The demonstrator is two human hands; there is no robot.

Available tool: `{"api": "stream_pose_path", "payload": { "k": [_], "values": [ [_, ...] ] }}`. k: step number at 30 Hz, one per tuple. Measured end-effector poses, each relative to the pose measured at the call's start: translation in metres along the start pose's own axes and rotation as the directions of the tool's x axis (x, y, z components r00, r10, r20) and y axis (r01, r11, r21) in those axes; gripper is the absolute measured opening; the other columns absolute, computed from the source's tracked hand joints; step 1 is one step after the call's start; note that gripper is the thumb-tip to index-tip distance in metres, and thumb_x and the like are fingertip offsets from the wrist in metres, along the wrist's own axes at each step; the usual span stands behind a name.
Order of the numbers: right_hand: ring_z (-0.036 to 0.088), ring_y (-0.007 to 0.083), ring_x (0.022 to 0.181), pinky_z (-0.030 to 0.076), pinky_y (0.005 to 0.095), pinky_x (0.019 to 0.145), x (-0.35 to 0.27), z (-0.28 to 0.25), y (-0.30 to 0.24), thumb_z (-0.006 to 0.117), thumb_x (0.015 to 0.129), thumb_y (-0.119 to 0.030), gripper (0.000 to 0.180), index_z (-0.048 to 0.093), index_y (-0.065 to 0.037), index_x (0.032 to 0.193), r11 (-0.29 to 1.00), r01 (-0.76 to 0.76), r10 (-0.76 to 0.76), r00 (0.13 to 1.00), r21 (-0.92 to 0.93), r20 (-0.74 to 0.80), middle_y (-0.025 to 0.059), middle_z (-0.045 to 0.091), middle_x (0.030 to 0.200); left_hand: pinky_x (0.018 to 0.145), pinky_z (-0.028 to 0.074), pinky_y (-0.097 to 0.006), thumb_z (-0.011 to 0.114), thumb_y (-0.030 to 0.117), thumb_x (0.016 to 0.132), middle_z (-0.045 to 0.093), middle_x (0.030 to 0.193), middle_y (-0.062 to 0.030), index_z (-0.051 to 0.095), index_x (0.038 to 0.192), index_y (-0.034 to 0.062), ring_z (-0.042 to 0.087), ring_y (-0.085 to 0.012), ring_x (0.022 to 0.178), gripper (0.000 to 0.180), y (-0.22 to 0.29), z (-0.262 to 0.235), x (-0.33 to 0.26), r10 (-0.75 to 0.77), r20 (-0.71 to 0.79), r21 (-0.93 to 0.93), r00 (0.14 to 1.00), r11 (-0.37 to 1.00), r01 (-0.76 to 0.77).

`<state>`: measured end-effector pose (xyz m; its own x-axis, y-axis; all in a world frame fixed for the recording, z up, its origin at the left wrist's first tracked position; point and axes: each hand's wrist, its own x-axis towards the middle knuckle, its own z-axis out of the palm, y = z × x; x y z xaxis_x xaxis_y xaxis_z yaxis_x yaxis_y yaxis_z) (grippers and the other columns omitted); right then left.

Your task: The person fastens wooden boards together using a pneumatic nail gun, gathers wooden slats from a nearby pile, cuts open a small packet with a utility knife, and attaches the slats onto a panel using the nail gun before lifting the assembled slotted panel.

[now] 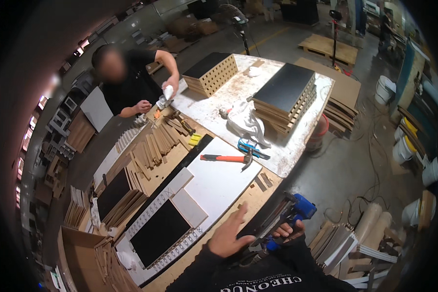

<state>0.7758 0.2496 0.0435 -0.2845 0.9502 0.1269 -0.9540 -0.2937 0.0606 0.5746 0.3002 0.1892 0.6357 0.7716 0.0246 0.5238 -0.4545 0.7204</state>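
A blue and black nail gun [302, 208] is held close to my body, with the fingers of my right hand [289, 230] wrapped around its grip. My left hand [228, 234] is stretched flat with the fingers apart, its thumb beside the gun's dark magazine; I cannot tell whether they touch. Ahead of it on the workbench lies a white panel [224, 170] carrying an orange-handled hammer [226, 158]. A black panel [160, 233] lies to the left between strips with a crisscross pattern, and a small white board [190, 208] rests at its far edge.
Stacks of black-topped boards [284, 87] stand on a white table, near a white cloth [246, 124] and blue cutter [253, 148]. Wood strips [151, 146] cover the bench's left side. A co-worker [131, 82] handles a white bottle across it. Cables [370, 194] lie on the right floor.
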Motion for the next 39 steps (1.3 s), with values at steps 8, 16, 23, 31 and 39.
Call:
{"api": "stream_pose_path", "payload": {
  "k": [8, 16, 23, 31, 39],
  "values": [
    [0.051, 0.012, 0.066, 0.037, 0.03, 0.075, 0.008, 0.001, -0.003, 0.057, 0.075, -0.039, 0.032, 0.056, -0.009, 0.068, 0.999, 0.036, -0.035, 0.999, -0.016, 0.037, -0.0028, 0.052, 0.063, 0.098, 0.034, -0.036, 0.031, 0.064, 0.085, 0.041, 0.127, -0.0201, 0.02, 0.138, -0.0008, 0.045, -0.0259, 0.114, 0.085, -0.045, 0.04, -0.079, -0.369, 0.067, -0.933, 0.927, 0.306, 0.189],
    [0.049, 0.0128, 0.069, 0.035, 0.0308, 0.079, 0.022, 0.005, 0.008, 0.053, 0.079, -0.033, 0.026, 0.054, -0.007, 0.076, 0.994, -0.069, 0.078, 0.991, -0.088, 0.106, -0.0013, 0.048, 0.066, 0.094, 0.038, -0.044, 0.03, 0.066, 0.083, 0.048, 0.116, -0.026, 0.033, 0.129, -0.0036, 0.049, -0.0328, 0.106, 0.084, -0.041, 0.071, -0.067, -0.484, -0.007, -0.957, 0.875, -0.252, -0.147],
    [0.047, 0.0128, 0.066, 0.036, 0.031, 0.077, 0.026, 0.011, 0.013, 0.052, 0.078, -0.032, 0.025, 0.05, -0.008, 0.071, 0.987, -0.093, 0.112, 0.983, -0.131, 0.143, -0.0011, 0.044, 0.064, 0.091, 0.041, -0.044, 0.034, 0.066, 0.082, 0.05, 0.11, -0.0248, 0.036, 0.126, -0.0034, 0.052, -0.0332, 0.101, 0.083, -0.043, 0.064, -0.06, -0.442, 0.043, -0.846, 0.896, -0.494, -0.202],
    [0.042, 0.0144, 0.06, 0.038, 0.0329, 0.069, 0.063, 0.036, 0.053, 0.057, 0.076, -0.025, 0.025, 0.043, -0.009, 0.064, 0.841, -0.231, 0.227, 0.971, -0.489, -0.069, 0.0005, 0.037, 0.059, 0.089, 0.044, -0.044, 0.036, 0.046, 0.091, 0.053, 0.112, -0.0232, 0.04, 0.122, -0.0013, 0.055, -0.0328, 0.101, 0.056, -0.076, 0.044, -0.044, -0.469, -0.038, -0.84, 0.882, -0.464, -0.283],
    [0.043, 0.0168, 0.061, 0.039, 0.0339, 0.069, 0.115, 0.021, 0.118, 0.061, 0.075, -0.026, 0.022, 0.05, -0.008, 0.067, 0.725, -0.404, 0.243, 0.908, -0.558, -0.341, 0.0007, 0.039, 0.06, 0.084, 0.042, -0.03, 0.05, 0.026, 0.09, 0.052, 0.112, -0.0099, 0.032, 0.132, 0.0017, 0.053, -0.0144, 0.096, 0.052, -0.116, 0.054, -0.147, -0.593, -0.319, -0.88, 0.739, 0.475, 0.001]
  ]
}}
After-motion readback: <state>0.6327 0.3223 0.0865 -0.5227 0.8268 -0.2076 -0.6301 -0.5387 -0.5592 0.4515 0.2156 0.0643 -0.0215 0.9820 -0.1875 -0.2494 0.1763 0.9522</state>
